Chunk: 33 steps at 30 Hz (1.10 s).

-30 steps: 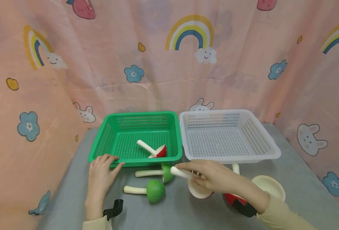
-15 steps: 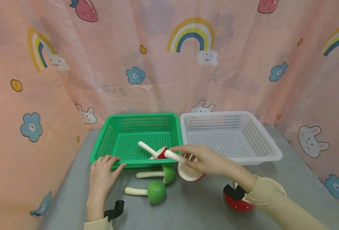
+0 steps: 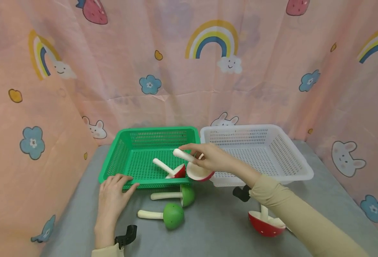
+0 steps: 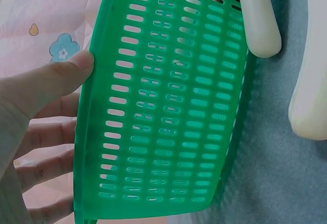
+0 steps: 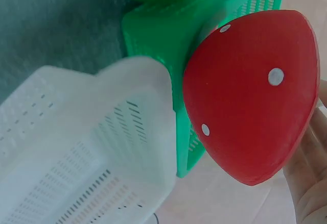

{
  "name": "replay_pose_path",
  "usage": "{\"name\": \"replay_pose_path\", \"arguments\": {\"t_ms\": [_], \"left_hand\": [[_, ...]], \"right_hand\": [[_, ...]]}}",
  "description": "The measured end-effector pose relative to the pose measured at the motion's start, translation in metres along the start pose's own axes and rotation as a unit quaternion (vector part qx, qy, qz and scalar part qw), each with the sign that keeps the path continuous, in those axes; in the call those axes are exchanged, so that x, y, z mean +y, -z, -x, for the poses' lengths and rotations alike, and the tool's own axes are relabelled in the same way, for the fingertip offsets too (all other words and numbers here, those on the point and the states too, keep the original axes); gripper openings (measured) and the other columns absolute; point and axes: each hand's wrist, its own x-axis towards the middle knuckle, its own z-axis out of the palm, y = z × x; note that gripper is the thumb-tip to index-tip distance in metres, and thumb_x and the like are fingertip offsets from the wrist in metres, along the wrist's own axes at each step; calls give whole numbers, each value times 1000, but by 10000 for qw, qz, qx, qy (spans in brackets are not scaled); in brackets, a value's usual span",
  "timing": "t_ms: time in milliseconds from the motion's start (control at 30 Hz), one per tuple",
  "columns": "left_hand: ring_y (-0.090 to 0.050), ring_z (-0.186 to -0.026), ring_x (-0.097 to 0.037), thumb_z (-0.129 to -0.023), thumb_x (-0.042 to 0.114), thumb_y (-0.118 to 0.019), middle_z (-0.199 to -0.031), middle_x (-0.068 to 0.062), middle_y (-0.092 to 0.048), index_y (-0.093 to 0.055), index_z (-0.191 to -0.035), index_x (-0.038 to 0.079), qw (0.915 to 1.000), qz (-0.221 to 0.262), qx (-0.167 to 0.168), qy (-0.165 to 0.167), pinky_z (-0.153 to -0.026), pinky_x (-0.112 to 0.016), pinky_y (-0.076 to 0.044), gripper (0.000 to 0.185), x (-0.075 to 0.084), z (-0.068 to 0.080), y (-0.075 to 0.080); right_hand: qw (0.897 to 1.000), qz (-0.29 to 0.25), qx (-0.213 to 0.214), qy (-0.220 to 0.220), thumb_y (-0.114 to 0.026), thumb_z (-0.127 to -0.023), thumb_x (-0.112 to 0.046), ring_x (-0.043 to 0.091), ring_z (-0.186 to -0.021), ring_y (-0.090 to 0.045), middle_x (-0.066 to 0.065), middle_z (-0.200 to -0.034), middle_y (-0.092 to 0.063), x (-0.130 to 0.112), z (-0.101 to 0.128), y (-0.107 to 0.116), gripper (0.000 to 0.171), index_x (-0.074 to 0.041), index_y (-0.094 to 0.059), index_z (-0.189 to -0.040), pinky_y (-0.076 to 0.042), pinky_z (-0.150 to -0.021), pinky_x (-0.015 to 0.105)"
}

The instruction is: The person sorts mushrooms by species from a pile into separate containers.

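Observation:
My right hand [image 3: 205, 157] holds a red-capped toy mushroom [image 3: 198, 172] by its white stem [image 3: 183, 155], lifted above the right front corner of the green basket [image 3: 134, 181]. Its spotted red cap [image 5: 253, 96] fills the right wrist view. A second red mushroom [image 3: 175, 171] lies inside the green basket. My left hand [image 3: 115, 191] rests on the basket's front rim, thumb [image 4: 56, 78] over the edge and fingers behind the wall. Two green mushrooms [image 3: 173, 215] [image 3: 185, 194] lie on the table before the basket.
A white basket [image 3: 291, 175] stands right of the green one, with nothing seen inside. Another red mushroom [image 3: 266, 225] sits cap-down on the grey table near my right forearm. Pink patterned curtains close the back and both sides.
My right hand lifted the red mushroom off the table and carried it up and left, over the green basket's corner. The left hand stayed on the rim.

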Motion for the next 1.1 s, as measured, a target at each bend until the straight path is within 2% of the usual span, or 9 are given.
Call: {"name": "replay_pose_path", "arguments": {"t_ms": [300, 500, 600, 733, 867, 1000, 1100], "left_hand": [[-59, -97, -33, -75, 28, -82, -98, -10, -69, -73, -97, 10, 10000, -8, 37, -49, -91, -57, -43, 30, 0, 1, 0], [-58, -98, -33, -76, 28, -81, -98, -10, -69, -73, -98, 10, 10000, -2, 6, -43, -92, -56, -42, 30, 1, 0, 1], [-58, -98, -33, -76, 28, -81, -99, -11, -69, -73, -98, 9, 10000, 9, -19, -26, -92, -56, -42, 30, 1, 0, 1], [-58, -97, -34, -76, 27, -82, -99, -11, -69, -73, -97, 9, 10000, 11, -31, 3, -92, -56, -42, 30, 0, 2, 2], [-58, -98, -34, -76, 28, -81, -99, -11, -69, -73, -98, 9, 10000, 11, -77, 58, -93, -57, -42, 30, 0, 4, 3], [-58, -99, -34, -76, 29, -81, -99, -10, -69, -73, -98, 9, 9999, 9, -121, 78, -94, -57, -41, 30, 1, 4, 3], [-58, -99, -33, -77, 29, -81, -99, -10, -68, -73, -98, 9, 9999, 9, -118, 39, -94, -57, -41, 30, 2, 1, 2]], "right_hand": [[9997, 111, -36, -212, -62, -91, -6, 18, -94, -69, 8, -104, -72, 11, -27, -6, 50, -22, -52, -137, -57, -73, 27], [9995, 295, 124, -75, -62, -91, -3, 20, -90, -69, 10, -99, -72, 17, -45, -8, 48, -16, -54, -136, -57, -74, 30], [9992, 336, 129, -165, -61, -92, -5, 20, -90, -69, 10, -99, -72, 18, -53, -9, 46, -17, -54, -136, -57, -75, 31], [9983, 526, 49, -262, -59, -94, -7, 20, -87, -69, 9, -101, -72, 20, -64, -14, 45, -18, -53, -137, -56, -72, 28], [9971, 691, -60, -312, -56, -95, -6, 18, -83, -67, 10, -104, -71, 24, -74, -23, 45, -21, -52, -138, -50, -63, 21], [9948, 908, -227, -411, -52, -96, -4, 10, -58, -46, 8, -99, -70, 27, -80, -28, 48, -23, -50, -141, -32, -51, 17], [9923, 1079, -376, -478, -48, -96, -1, 10, -53, -25, 8, -104, -69, 29, -82, -29, 51, -23, -48, -142, -21, -49, 20]]}}
